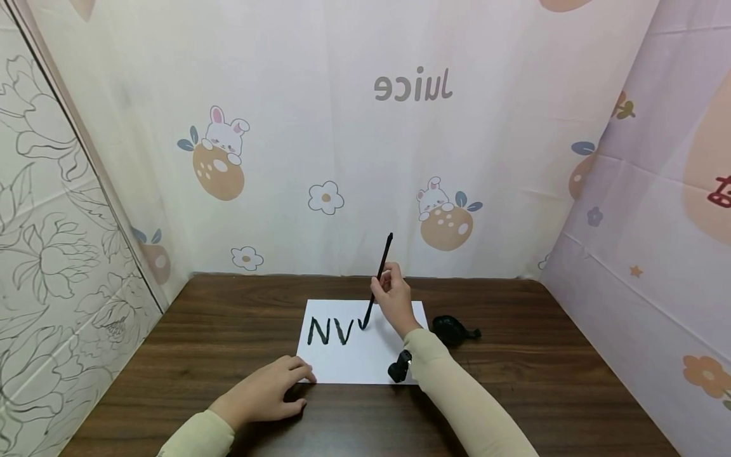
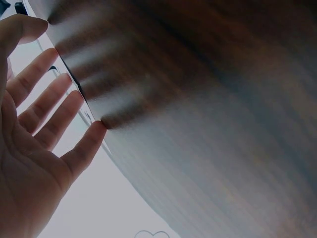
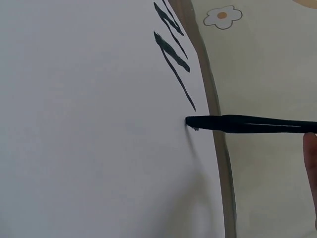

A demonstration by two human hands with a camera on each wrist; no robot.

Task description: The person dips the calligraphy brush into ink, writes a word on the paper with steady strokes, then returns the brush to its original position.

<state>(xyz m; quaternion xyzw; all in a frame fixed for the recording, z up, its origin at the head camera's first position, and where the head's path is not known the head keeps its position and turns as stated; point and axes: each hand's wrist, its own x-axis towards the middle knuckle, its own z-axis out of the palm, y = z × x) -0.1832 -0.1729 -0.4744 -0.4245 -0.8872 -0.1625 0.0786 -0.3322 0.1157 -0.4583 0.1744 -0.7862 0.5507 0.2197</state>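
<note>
A sheet of white paper [image 1: 354, 362] lies on the wooden table, with a black N, a V and a short stroke painted in its upper part. My right hand [image 1: 394, 297] holds a long black brush [image 3: 257, 124], fingers and thumb pinching its shaft. The brush tip touches the paper at the short stroke, and its handle leans up and slightly right. My left hand [image 1: 271, 388] rests at the paper's lower left corner, fingertips on the edge. In the left wrist view, its fingers [image 2: 52, 126] are spread and fairly straight, holding nothing.
Just right of the paper lies a black rounded object [image 1: 450, 331] with a narrow neck; its kind is unclear. A small black device [image 1: 400, 368] sits at my right wrist, over the paper. Printed curtains [image 1: 325, 139] surround the dark wooden table [image 1: 548, 368].
</note>
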